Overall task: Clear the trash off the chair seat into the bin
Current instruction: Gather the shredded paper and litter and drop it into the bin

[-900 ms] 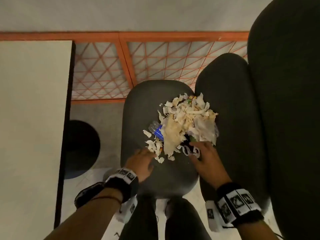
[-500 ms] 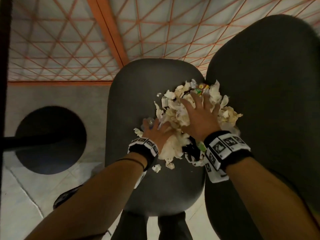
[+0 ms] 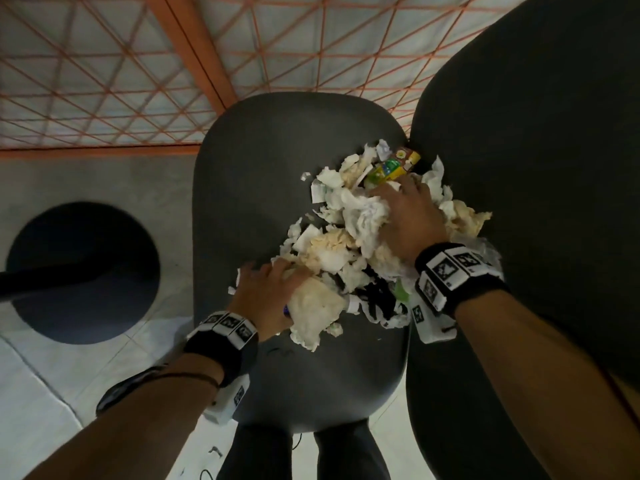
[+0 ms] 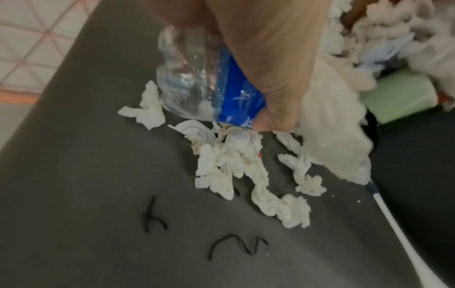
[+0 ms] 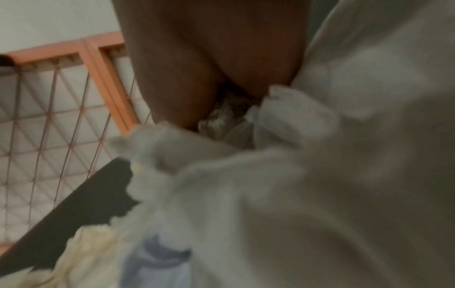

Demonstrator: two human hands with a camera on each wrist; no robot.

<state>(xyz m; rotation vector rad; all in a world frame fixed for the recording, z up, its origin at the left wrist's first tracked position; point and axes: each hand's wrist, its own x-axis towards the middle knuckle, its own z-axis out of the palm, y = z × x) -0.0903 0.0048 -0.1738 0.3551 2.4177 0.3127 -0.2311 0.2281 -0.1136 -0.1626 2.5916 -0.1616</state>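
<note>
Trash (image 3: 349, 251) lies heaped on the right half of the dark seat (image 3: 263, 174), spilling against the neighbouring cushion (image 3: 540, 168). From the head view, the left hand (image 3: 266, 296) presses into the near left edge of the heap, and the right hand (image 3: 408, 216) lies on top of it, fingers curled down into crumpled paper. A yellow-green carton (image 3: 391, 168) pokes out at the far end just past the right fingertips. No bin shows in this view; a dark round base (image 3: 83, 271) sits on the floor to the left, and an orange grille (image 3: 104, 81) runs behind the seat.

The left wrist view adds what the head view hides: the left grip is wrapped round a clear bottle (image 4: 197, 81) with a blue label, together with a wad of tissue. Loose tissue scraps (image 4: 234, 165) and black threads (image 4: 236, 245) lie on the seat below, and a pale green object (image 4: 399, 97) sits at the right.

The right wrist view is blurred, showing the right grip sunk in white paper (image 5: 295, 175).
</note>
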